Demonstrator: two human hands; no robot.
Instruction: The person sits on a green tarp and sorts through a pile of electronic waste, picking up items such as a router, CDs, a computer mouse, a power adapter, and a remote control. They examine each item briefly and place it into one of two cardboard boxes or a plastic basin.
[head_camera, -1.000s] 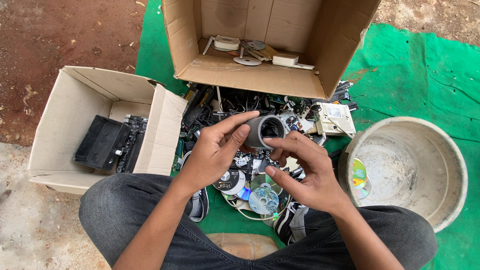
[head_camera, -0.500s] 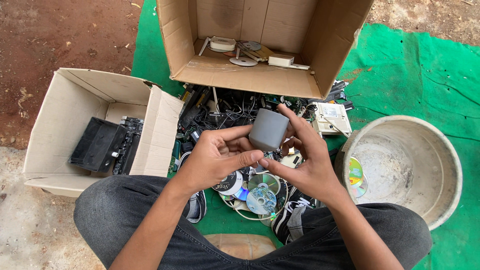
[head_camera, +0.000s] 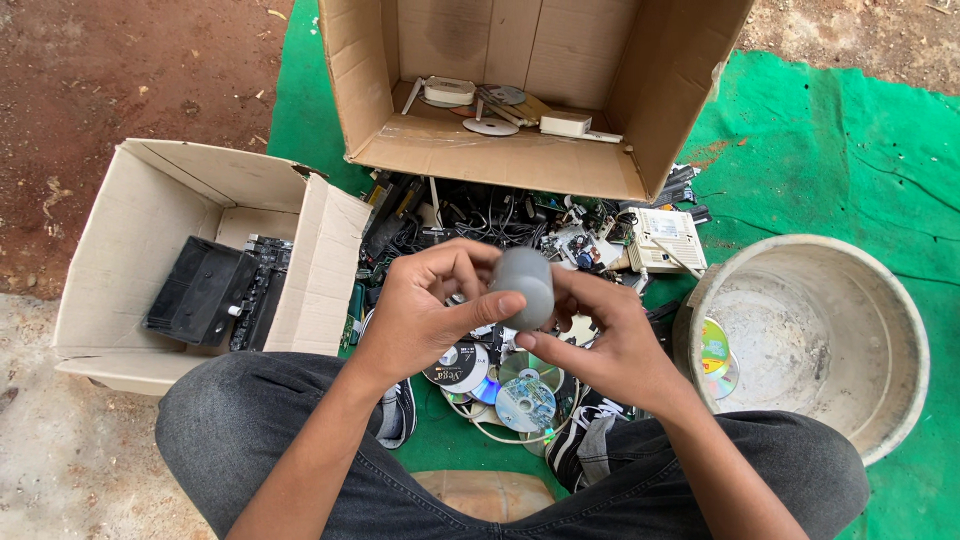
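- The left hand (head_camera: 425, 310) and the right hand (head_camera: 610, 340) together hold a small grey cylinder (head_camera: 525, 287) above a pile of discs (head_camera: 500, 385) and tangled cables (head_camera: 480, 215) on the green mat (head_camera: 830, 150).
- The left fingers (head_camera: 495, 305) are closed on the cylinder's near side, thumb pressed on it; the right fingers (head_camera: 575, 290) close on its far side.
- At the mat's left edge stands an open cardboard box (head_camera: 130, 250) with black parts (head_camera: 215, 290) inside.
- Toward the mat's top edge, a second box (head_camera: 520, 160) lies on its side.
- A pale round basin (head_camera: 815, 340) with 2 discs sits on the right.
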